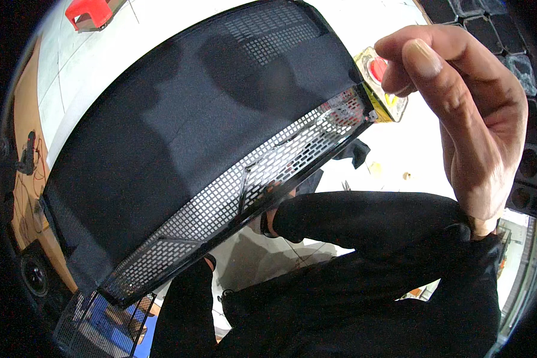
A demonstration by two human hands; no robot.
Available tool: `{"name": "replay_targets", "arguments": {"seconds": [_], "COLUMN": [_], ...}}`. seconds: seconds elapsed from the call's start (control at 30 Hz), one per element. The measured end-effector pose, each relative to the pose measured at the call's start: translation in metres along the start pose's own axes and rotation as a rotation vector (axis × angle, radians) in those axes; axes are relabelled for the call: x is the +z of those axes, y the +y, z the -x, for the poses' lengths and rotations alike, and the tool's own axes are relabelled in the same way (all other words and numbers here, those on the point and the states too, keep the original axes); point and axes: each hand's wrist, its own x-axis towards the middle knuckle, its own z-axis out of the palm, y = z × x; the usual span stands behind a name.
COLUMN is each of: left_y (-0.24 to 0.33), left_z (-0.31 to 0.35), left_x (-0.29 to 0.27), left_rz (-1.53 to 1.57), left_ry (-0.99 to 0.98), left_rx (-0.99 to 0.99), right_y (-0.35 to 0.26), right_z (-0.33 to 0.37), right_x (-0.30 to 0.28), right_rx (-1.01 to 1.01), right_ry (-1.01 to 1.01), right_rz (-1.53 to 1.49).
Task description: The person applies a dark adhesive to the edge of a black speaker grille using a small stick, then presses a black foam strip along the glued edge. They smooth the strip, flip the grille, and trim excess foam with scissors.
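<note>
A large curved panel (131,137) covered in black cloth leans across the space in front of me, its perforated metal mesh (221,209) bare along the near side. My right hand (477,101) is raised beyond the panel's right end. Its fingers are curled, with the thumb against the index finger; anything pinched there is too small or hidden to make out. Behind those fingertips, beside the panel's corner, stands a yellow tin (391,110) with a red cap. My left hand does not show. Shadows fall across the cloth.
My black-trousered legs (364,221) lie below the panel. Dark scraps (355,153) and small scissors-like tool (346,185) are on the white floor. A red plastic stool (89,13) stands far left, a round speaker (34,271) lower left, black cabinets (528,173) on the right.
</note>
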Motion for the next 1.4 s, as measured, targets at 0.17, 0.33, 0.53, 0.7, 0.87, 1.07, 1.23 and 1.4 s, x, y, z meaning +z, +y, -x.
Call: {"name": "replay_targets", "arguments": {"seconds": [0.17, 0.33, 0.53, 0.7, 0.87, 1.07, 1.23, 1.4], "left_y": [-0.006, -0.017, -0.019, 0.075, 0.186, 0.251, 0.255, 0.253], "left_z": [0.001, 0.019, 0.121, 0.204, 0.219, 0.165, 0.150, 0.144], "left_x": [-0.012, -0.058, -0.192, -0.244, -0.249, -0.218, -0.206, -0.210], "left_rz": [0.013, 0.021, 0.075, 0.314, -0.164, -0.855, -1.089, -1.160], "left_ry": [0.010, 0.032, 0.112, 0.109, 0.203, 0.096, 0.015, 0.014], "left_rx": [-0.011, -0.030, -0.060, 0.649, 1.119, 1.593, 1.625, 1.512], "right_y": [0.004, 0.001, -0.009, -0.036, -0.086, -0.123, -0.133, -0.135], "right_z": [-0.007, -0.008, 0.012, 0.026, 0.027, -0.007, -0.019, -0.019], "right_x": [0.001, 0.008, 0.028, 0.055, 0.079, 0.158, 0.234, 0.266], "right_rx": [0.071, 0.153, 0.180, 0.084, -0.323, -0.704, -0.725, -0.862], "right_ry": [-0.007, -0.009, -0.181, -0.323, -0.485, -0.505, -0.524, -0.365], "right_rz": [0.076, -0.014, -0.093, -0.006, 0.105, 0.095, 0.096, 0.038]}}
